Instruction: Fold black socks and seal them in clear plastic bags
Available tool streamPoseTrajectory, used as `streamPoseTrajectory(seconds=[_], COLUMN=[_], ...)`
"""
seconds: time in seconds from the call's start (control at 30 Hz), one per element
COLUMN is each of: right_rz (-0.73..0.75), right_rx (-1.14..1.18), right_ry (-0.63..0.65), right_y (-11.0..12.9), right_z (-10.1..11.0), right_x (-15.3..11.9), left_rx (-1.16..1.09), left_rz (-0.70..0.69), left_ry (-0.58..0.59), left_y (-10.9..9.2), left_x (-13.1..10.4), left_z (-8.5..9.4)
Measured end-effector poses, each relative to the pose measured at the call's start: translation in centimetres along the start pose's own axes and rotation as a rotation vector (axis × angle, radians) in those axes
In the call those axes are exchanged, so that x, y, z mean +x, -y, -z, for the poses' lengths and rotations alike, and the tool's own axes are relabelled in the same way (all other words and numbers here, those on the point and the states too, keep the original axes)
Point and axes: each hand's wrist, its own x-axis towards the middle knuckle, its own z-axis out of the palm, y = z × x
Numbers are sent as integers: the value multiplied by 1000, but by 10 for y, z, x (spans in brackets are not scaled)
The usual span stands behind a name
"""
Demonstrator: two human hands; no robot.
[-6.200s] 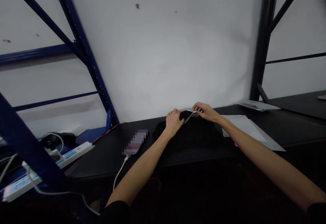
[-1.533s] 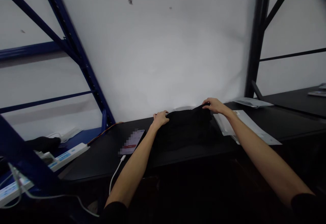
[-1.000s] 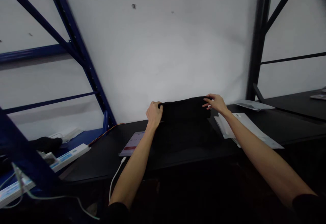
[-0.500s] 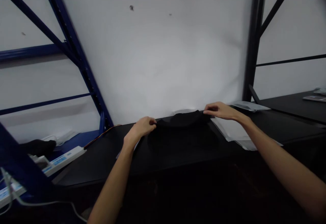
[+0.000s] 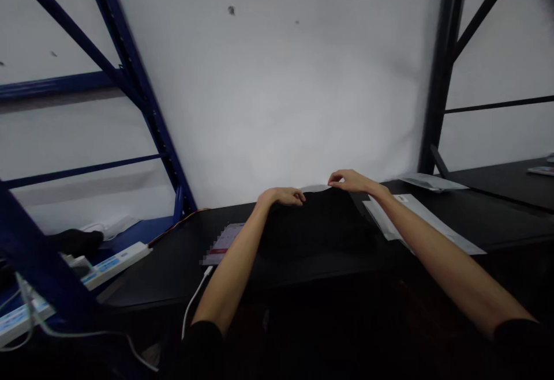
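Observation:
A black cloth (image 5: 318, 221) lies spread over the dark tabletop, and its outline is hard to tell from the black surface. My left hand (image 5: 283, 196) is closed on its far edge at the left, fingers curled down. At the far right corner, my right hand (image 5: 348, 181) pinches the cloth between thumb and fingers. Just behind the cloth, against the wall, a pale flat thing (image 5: 315, 188) shows between my hands. By my left forearm lies a tablet-like flat thing (image 5: 221, 245), partly covered by the arm and blurred out.
White plastic bags or envelopes (image 5: 426, 218) lie under and beside my right forearm. Another clear packet (image 5: 433, 182) sits farther back. Left are a blue rack post (image 5: 151, 109), a white power strip (image 5: 116, 264) and a white cable (image 5: 194, 299). A white wall (image 5: 277, 91) rises behind.
Both hands have moved closer together, my left hand shifting right. The cloth's raised edge has come down and it lies flatter. More of the tablet-like thing and its cable shows.

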Motion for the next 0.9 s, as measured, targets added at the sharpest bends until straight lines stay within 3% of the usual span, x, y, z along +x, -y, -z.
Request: streamPoseTrajectory(seconds=[0.07,0.13,0.23,0.33,0.43,0.63,0.8,0.9], right_rz=[-203,-323,-545,-678,-695,-759,-736,-668], right_rx=[-1,9,66,207,435,838,970,943], right_ry=[-40,-62,-83,-91,-92,-49,-24,-103], right_y=[-9,-20,-38,-56,-68,-71,-67,-63], right_z=[-17,-35,-54,-57,-52,-45,-44,-47], right_x=[18,27,25,16,11,8,6,6], left_rx=[78,96,102,106,98,85,74,89], left_rz=[60,84,101,116,114,38,-34,-57], left_ry=[-195,-292,-349,-343,-325,-285,-222,-169], left_y=[-4,-6,-6,-2,4,13,7,1], left_x=[27,43,50,48,49,58,54,52], left_z=[-9,-25,-53,-74,-80,-75,-71,-69])
